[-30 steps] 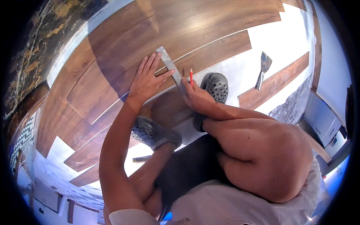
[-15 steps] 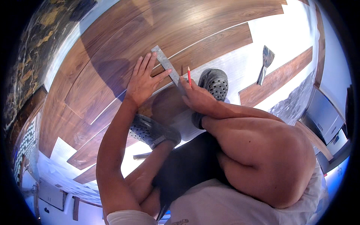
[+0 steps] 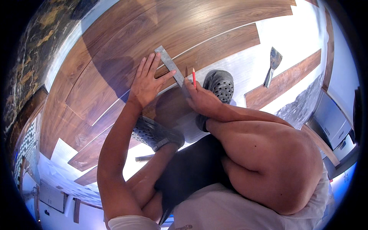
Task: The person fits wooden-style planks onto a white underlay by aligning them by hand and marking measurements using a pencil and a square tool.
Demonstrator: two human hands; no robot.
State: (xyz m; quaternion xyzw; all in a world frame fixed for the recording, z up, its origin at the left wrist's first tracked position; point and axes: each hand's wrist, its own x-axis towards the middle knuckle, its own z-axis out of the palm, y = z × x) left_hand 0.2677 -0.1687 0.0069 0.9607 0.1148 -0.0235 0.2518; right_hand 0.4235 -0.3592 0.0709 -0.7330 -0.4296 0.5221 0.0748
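Observation:
A metal ruler (image 3: 167,61) lies slantwise across the brown wood-look planks (image 3: 214,46), over the seam between two rows. My left hand (image 3: 145,85) is flat on the planks with its fingers stretched out. Its fingertips and thumb rest at the ruler's left edge and on its face. My right hand (image 3: 205,100) is closed around a red pencil (image 3: 194,77), whose tip points up and away from me. The fingers of that hand are also at the ruler's near end, which they partly hide.
A scraper (image 3: 273,66) lies on the white underlay (image 3: 281,32) at the right, beside a loose plank (image 3: 283,82). My feet in dark perforated clogs (image 3: 222,86) stand close to both hands. A dark marbled panel (image 3: 36,50) rises at the left edge.
Both hands, the ruler and the pencil keep their places. Only the view has shifted very slightly.

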